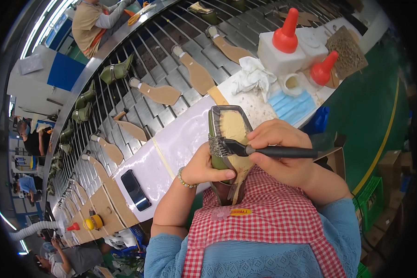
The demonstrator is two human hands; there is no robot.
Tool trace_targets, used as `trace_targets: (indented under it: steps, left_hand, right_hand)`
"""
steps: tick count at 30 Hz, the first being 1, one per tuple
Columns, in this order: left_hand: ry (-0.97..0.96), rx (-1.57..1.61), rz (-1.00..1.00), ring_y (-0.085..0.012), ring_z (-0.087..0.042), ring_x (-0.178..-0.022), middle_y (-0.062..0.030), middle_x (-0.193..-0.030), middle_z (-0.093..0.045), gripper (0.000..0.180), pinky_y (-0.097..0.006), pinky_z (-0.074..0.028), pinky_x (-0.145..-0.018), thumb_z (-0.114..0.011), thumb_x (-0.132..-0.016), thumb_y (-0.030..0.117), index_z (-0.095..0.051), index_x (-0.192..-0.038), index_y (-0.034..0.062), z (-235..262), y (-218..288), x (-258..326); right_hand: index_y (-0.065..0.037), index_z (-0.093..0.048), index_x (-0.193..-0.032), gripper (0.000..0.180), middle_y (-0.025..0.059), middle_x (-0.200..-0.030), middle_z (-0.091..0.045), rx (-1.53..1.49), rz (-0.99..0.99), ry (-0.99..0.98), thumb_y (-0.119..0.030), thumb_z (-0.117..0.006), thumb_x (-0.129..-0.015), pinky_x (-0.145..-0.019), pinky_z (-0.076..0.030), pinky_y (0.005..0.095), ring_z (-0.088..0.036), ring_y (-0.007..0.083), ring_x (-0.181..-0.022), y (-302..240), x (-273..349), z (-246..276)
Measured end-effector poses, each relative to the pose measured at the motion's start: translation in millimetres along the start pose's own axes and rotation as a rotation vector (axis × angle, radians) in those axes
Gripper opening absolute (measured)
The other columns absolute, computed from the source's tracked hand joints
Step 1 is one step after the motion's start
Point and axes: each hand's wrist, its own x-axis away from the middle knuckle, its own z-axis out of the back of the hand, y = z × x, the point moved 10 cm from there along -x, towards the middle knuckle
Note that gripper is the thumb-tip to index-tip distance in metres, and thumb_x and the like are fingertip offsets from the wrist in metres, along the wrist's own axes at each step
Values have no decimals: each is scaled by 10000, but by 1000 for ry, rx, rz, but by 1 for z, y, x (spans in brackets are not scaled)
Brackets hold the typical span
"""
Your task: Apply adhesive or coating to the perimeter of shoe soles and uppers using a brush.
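My left hand (198,167) is closed around an olive-green shoe upper on a last (234,123), its pale underside turned up and its edge folded in around it. My right hand (285,150) grips the black handle of a wire brush (292,152). The brush's metal bristles rest against the shoe's left edge, close above my left fingers. The shoe is held in front of my red checked apron (259,204), and its lower end reaches the cloth. Part of the left fingers is hidden behind the shoe.
Ahead, a slatted conveyor (171,69) carries tan insoles (196,73) and green uppers (117,72). On the white worktop lie a phone (135,190), a crumpled cloth (254,76) and a blue mask (292,105). Red-nozzled white bottles (282,53) stand right. Other people work far left.
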Motion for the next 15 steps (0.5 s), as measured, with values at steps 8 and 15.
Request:
trace_targets:
  steps: [8,15]
  left_hand:
    - [-27,-8,22,-176,-551,-1084,-95,-1178,-595,667,-325,-439,-947,-820,-675,200,-530,-1230,-30,-9,-1,1]
    - [-45,-21,43,-167,-545,-1074,-89,-1168,-593,688,-314,-437,-935,-826,-657,225,-533,-1226,-28,-12,-4,3]
  right_hand:
    - [18,-633,-932,163,142,-954,-641,-476,-554,-215,12,-691,-779,-827,-466,285,-608,186,-938,37,16,-8]
    - [-27,-643,-875,177,95,-838,-655,13,21,-81,-30,-744,-730,-717,-499,304,-646,216,-805,-10,-7,7]
